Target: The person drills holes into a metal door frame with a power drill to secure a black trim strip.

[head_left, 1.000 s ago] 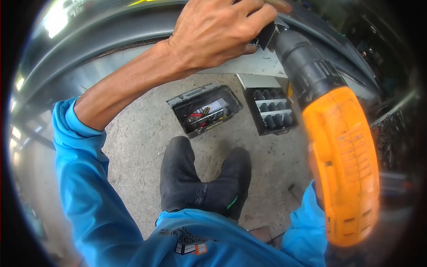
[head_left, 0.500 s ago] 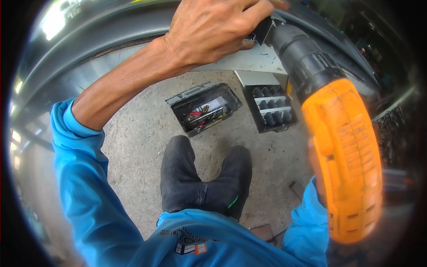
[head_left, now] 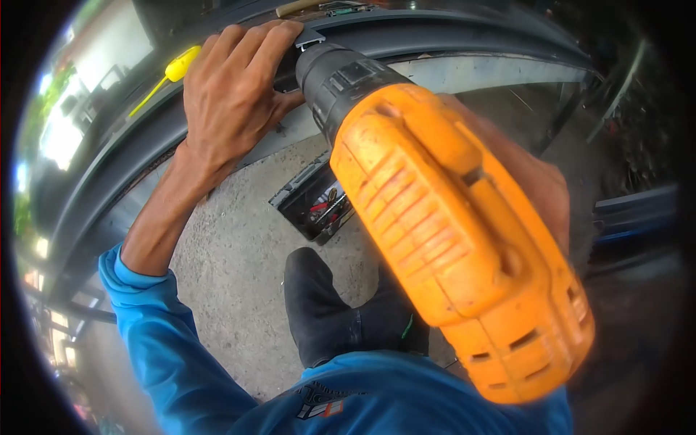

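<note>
A large orange power drill (head_left: pixel 435 210) with a black chuck (head_left: pixel 341 80) fills the middle of the head view. Behind its body, my right hand (head_left: pixel 533 181) is wrapped round the handle, its fingers mostly hidden. My left hand (head_left: pixel 239 87) is closed on a short dark grey metal profile (head_left: pixel 310 36) at the far edge of the work. The chuck end is right up at that profile; the bit itself cannot be made out. Long grey metal sections (head_left: pixel 413 36) run beneath and beyond both hands.
A yellow-handled screwdriver (head_left: pixel 180 65) lies on the grey sections left of my left hand. An open black toolbox (head_left: pixel 293 214) with hand tools stands on the concrete floor (head_left: pixel 217 268), partly covered by the drill. A tan stick-like piece (head_left: pixel 297 7) lies at the back.
The drill has swung left and nearer the camera, now covering the compartmented box. The view has shifted, bringing the yellow screwdriver fully into sight. My left hand still grips the profile.
</note>
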The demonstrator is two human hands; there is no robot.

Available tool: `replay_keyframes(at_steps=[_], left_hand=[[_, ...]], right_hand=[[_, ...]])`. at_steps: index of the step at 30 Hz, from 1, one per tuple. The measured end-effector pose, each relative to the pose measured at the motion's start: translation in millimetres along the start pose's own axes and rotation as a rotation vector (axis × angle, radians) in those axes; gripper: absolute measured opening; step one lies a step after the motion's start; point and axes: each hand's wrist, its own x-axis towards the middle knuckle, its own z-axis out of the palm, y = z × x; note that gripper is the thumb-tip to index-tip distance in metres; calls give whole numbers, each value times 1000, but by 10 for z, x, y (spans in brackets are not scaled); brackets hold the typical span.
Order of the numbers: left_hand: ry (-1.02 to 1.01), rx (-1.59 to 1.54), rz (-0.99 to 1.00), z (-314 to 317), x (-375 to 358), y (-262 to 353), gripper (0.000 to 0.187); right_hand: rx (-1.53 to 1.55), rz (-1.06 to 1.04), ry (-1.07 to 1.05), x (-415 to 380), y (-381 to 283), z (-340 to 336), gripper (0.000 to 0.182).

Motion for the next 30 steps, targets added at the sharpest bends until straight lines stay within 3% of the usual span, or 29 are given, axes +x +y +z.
replay_keyframes(at_steps=[3,5,9,12,14,18,21,30], left_hand=[[-13,13,-15,11,-5,3,75],[-10,14,-14,9,3,-2,76],[-8,12,-21,-2,14,15,77],[-4,12,-28,-2,13,18,77],[-10,14,-33,-2,18,28,77],[11,27,-30,39,4,21,78],[10,34,-23,59,3,17,79],[-24,33,-28,15,8,26,77]], right_hand=[[238,90,57,26,-22,35,54],[-4,87,-85,110,-143,-110,53],[-58,75,-88,96,-123,-72,55],[-97,-109,-21,72,-39,-26,56],[-124,31,-131,117,-165,-112,58],[-136,-45,-102,62,-14,-50,59],[-115,34,-195,75,-80,-105,45],[-179,17,-196,73,-125,-136,53]])
